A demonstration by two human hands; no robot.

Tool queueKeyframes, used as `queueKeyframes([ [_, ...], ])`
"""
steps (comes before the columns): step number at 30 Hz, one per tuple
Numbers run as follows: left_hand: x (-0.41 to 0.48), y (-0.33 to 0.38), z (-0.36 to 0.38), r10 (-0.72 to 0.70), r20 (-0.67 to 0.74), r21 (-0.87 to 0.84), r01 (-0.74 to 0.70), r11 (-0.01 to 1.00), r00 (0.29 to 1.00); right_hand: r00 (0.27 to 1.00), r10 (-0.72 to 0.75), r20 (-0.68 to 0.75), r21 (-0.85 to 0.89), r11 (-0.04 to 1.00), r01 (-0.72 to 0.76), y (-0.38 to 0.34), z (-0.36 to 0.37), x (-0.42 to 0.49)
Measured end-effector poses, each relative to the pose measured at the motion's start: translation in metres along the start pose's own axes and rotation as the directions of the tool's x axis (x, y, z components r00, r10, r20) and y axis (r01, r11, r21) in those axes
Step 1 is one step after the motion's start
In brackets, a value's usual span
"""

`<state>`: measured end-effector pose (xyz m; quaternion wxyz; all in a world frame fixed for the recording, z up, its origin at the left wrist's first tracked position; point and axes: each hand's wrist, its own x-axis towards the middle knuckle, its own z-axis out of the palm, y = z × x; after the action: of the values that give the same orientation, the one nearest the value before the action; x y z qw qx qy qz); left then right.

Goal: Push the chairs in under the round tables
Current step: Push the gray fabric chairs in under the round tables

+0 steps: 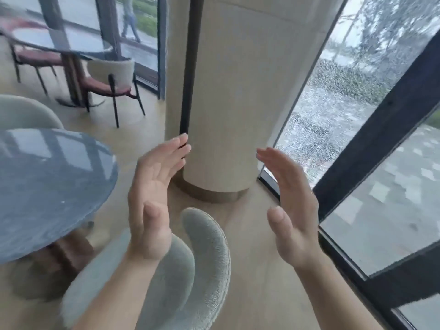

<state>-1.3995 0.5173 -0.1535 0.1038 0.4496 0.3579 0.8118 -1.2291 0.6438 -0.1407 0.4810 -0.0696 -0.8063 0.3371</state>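
Note:
A pale grey-green fuzzy chair (pixel 209 258) stands below me, its curved back towards me, beside a round grey stone table (pixel 47 177) at the left. My left hand (pixel 154 201) and my right hand (pixel 290 206) hover above the chair with straight fingers and palms facing each other, holding nothing. Another pale chair back (pixel 26 113) shows behind the near table. Farther back left stands a second round table (pixel 62 41) with a cream-backed, red-seated chair (pixel 112 79) and a red chair (pixel 35 55) around it.
A thick cream column (pixel 228 103) rises just ahead of the chair. Floor-to-ceiling windows with dark frames (pixel 371 129) run along the right. Wooden floor (pixel 257 234) lies between chair, column and window. A person walks outside beyond the far glass (pixel 129 20).

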Motion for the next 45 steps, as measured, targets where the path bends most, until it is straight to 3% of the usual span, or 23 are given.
queueKeyframes([
  [5,-0.013,-0.02,0.0,0.052,-0.21,0.235,-0.001,0.972,0.976,0.98,-0.115,0.162,0.267,0.961,0.069,0.073,0.023,0.035],
  [9,-0.031,-0.038,0.019,0.174,-0.315,0.439,-0.019,0.898,0.933,0.944,-0.213,0.253,0.456,0.887,0.077,0.12,0.015,0.05],
  [17,-0.094,-0.05,0.094,0.379,-0.524,0.663,0.085,0.744,0.763,0.795,-0.384,0.47,0.671,0.741,-0.039,0.144,0.0,0.062],
  [20,-0.11,-0.037,0.116,0.458,-0.525,0.731,0.104,0.675,0.717,0.777,-0.43,0.46,0.73,0.681,-0.055,0.137,0.003,0.054],
  [25,-0.13,-0.031,0.125,0.472,-0.485,0.788,0.135,0.6,0.736,0.788,-0.397,0.471,0.739,0.665,-0.107,0.139,-0.003,0.018],
  [27,-0.15,-0.047,0.121,0.466,-0.491,0.801,0.171,0.574,0.736,0.743,-0.392,0.542,0.711,0.686,-0.156,0.157,-0.002,0.0],
  [29,-0.183,-0.078,0.117,0.325,-0.581,0.762,0.359,0.539,0.746,0.619,-0.361,0.697,0.584,0.787,-0.199,0.19,0.003,-0.025],
  [30,-0.2,-0.099,0.113,0.159,-0.652,0.706,0.517,0.484,0.742,0.504,-0.304,0.808,0.456,0.865,-0.209,0.209,0.007,-0.04],
  [31,-0.219,-0.122,0.109,-0.058,-0.715,0.639,0.685,0.35,0.696,0.352,-0.216,0.911,0.292,0.939,-0.18,0.229,0.013,-0.06],
  [32,-0.236,-0.144,0.105,-0.264,-0.738,0.61,0.782,0.131,0.621,0.194,-0.135,0.972,0.15,0.987,-0.063,0.248,0.018,-0.08],
  [34,-0.271,-0.195,0.09,-0.56,-0.696,0.666,0.697,-0.267,0.45,-0.082,-0.031,0.996,0.049,0.973,0.226,0.291,0.032,-0.126],
  [35,-0.284,-0.219,0.081,-0.64,-0.675,0.694,0.613,-0.378,0.368,-0.179,0.014,0.984,0.049,0.939,0.339,0.31,0.04,-0.149],
  [36,-0.292,-0.238,0.073,-0.674,-0.669,0.708,0.544,-0.45,0.313,-0.232,0.046,0.972,0.061,0.898,0.435,0.325,0.046,-0.169],
  [37,-0.296,-0.254,0.064,-0.675,-0.679,0.711,0.487,-0.507,0.289,-0.234,0.055,0.971,0.077,0.85,0.521,0.337,0.052,-0.186],
  [41,-0.3,-0.282,0.037,-0.611,-0.724,0.689,0.364,-0.626,0.319,-0.022,-0.019,1.0,0.028,0.771,0.636,0.359,0.073,-0.213],
  [45,-0.304,-0.278,0.034,-0.632,-0.701,0.713,0.326,-0.62,0.331,-0.03,-0.02,0.999,0.035,0.765,0.644,0.357,0.076,-0.211],
])
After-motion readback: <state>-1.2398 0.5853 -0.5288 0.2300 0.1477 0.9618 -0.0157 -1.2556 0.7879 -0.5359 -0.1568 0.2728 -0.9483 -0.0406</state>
